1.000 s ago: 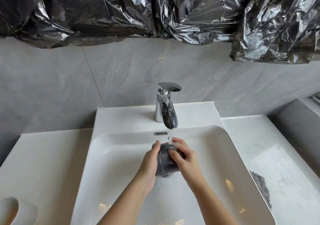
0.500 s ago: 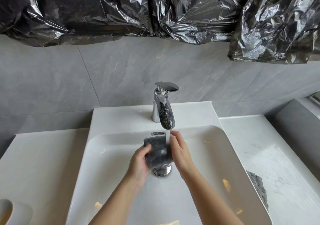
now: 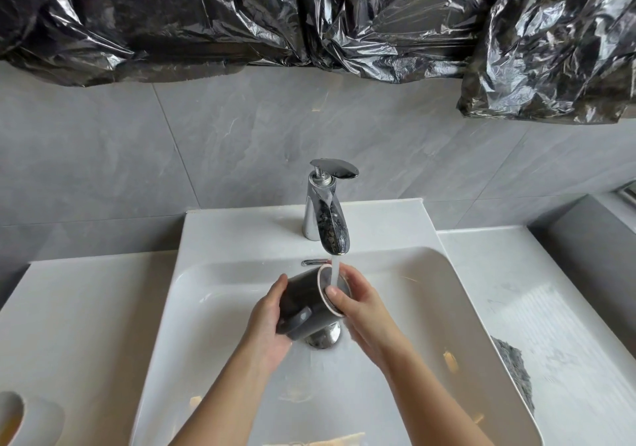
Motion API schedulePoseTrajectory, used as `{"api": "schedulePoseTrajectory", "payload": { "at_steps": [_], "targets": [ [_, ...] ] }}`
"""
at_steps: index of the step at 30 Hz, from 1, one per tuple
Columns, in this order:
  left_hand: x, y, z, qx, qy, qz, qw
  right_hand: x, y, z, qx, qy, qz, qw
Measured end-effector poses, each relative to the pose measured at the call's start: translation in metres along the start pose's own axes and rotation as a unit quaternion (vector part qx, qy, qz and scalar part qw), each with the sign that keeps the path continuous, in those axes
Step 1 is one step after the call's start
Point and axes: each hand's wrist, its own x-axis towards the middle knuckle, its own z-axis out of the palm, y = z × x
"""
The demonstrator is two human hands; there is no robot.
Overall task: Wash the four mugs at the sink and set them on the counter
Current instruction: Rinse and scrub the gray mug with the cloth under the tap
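**A:** Where is the mug?

**B:** The dark grey mug (image 3: 306,304) is over the middle of the sink (image 3: 206,325). It is held on its side, mouth turned right and handle facing the camera. It is just above the drain (image 3: 323,338), which shows only partly beneath it.

**A:** And the hands?

**B:** The left hand (image 3: 268,325) wraps the base end, with the thumb up over the top and the fingers curled underneath. The right hand (image 3: 358,304) is at the rim. Its thumb lies across the lip and its other fingers curl round the far side. Both are clamped on the mug.

**A:** Is water running?

**B:** Yes. A stream of water (image 3: 334,272) falls from the chrome faucet (image 3: 328,218) and lands at the mug's rim, right by the right thumb. I cannot tell whether it goes inside, because the hand covers most of the opening.

**A:** What else is around?

**B:** A white mug (image 3: 31,418) shows at the bottom left corner of the counter (image 3: 86,308), cut off by the frame edge and well apart from the basin. On the right, a grey cloth (image 3: 512,370) lies on the counter against the sink's edge. A beige thing (image 3: 320,440) sits at the near end of the sink, mostly out of frame. A grey tiled wall (image 3: 206,153) stands behind the faucet, and black plastic sheeting (image 3: 309,15) hangs across the top.
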Motion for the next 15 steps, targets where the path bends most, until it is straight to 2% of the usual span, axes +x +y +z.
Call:
{"api": "schedulePoseTrajectory", "payload": {
  "at_steps": [3,5,7,10,13,15],
  "targets": [
    [0.003,-0.009,0.003,0.007,0.002,0.0,1.0,0.005,-0.002,0.011,-0.039,0.135,0.007,0.99],
    [0.003,-0.015,0.003,0.005,0.005,0.001,1.0,0.008,-0.002,0.014,-0.049,0.181,0.014,0.982],
    [0.002,-0.016,0.004,-0.001,0.0,0.007,1.0,0.005,-0.004,0.012,-0.037,0.171,0.026,0.984],
    [0.001,-0.014,0.005,0.012,-0.007,0.032,0.999,-0.004,-0.003,0.007,-0.013,0.112,0.048,0.992],
    [0.0,-0.013,0.004,0.107,-0.054,0.117,0.986,-0.009,-0.006,0.003,0.056,0.085,0.101,0.99],
    [-0.001,-0.015,0.003,0.181,-0.083,0.185,0.962,-0.011,-0.016,0.005,0.051,0.068,0.174,0.981]
  ]
}}
